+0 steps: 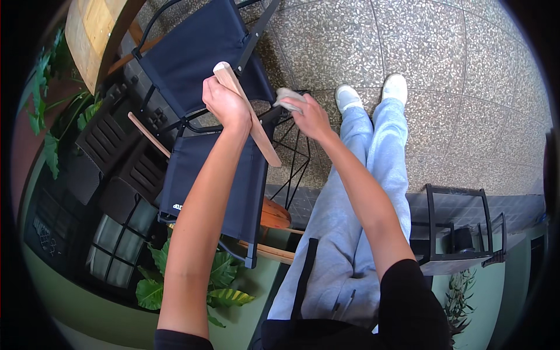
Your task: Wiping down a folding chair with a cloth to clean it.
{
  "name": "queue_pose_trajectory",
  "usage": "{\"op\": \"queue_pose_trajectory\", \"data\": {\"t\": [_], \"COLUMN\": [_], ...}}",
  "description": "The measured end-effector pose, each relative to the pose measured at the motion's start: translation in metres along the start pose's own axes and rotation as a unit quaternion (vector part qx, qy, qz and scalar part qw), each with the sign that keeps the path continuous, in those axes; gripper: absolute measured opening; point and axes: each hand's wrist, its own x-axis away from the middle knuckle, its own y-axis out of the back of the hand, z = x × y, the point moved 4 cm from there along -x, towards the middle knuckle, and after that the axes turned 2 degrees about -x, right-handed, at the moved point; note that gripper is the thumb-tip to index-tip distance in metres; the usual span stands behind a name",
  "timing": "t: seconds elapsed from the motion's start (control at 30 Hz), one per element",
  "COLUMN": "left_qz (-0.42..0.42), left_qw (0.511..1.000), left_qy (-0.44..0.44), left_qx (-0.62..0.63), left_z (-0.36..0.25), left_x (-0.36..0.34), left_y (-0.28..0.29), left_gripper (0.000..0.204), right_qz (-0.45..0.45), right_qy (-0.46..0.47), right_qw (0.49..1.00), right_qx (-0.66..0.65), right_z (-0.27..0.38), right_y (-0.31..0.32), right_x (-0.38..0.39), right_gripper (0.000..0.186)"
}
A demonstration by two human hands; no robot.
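Note:
A folding chair with dark blue fabric [192,55] and a black metal frame stands in front of me, to the left. My left hand [224,105] is wrapped around its pale wooden armrest [259,135], near the far end. In my right hand [313,119] is a bunched, light grey cloth [288,98]. That cloth rests against the black frame where the seat and back meet, just right of the armrest. The fingers of my right hand partly cover it. The chair's other wooden armrest [149,135] shows on the far left side.
A round wooden table [96,35] is at the upper left. Dark slatted chairs [105,137] and leafy plants [223,269] lie beyond the blue chair. Speckled floor tiles [431,52] spread to the right. A black metal-framed piece [458,224] stands at the lower right.

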Motion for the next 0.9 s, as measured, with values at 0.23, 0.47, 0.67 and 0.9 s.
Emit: {"op": "queue_pose_trajectory", "data": {"t": [0.23, 0.47, 0.67, 0.9], "left_qz": [0.006, 0.011, 0.003, -0.001], "left_qw": [1.0, 1.0, 0.999, 1.0], "left_qy": [-0.001, -0.002, -0.024, -0.007], "left_qx": [0.0, 0.002, -0.026, -0.013], "left_z": [-0.003, 0.002, -0.005, -0.005], "left_x": [0.001, 0.005, 0.002, 0.005], "left_y": [0.006, -0.006, 0.002, 0.002], "left_gripper": [0.035, 0.037, 0.036, 0.036], "right_qz": [-0.027, 0.013, 0.004, -0.047], "right_qy": [-0.161, -0.101, 0.032, 0.078], "right_qw": [0.986, 0.993, 0.999, 0.996], "right_qx": [0.027, 0.053, -0.024, 0.016], "right_z": [-0.024, 0.001, 0.113, 0.071], "right_y": [-0.022, 0.002, 0.018, 0.021], "right_x": [-0.014, -0.011, 0.031, 0.021], "right_gripper": [0.043, 0.04, 0.047, 0.045]}}
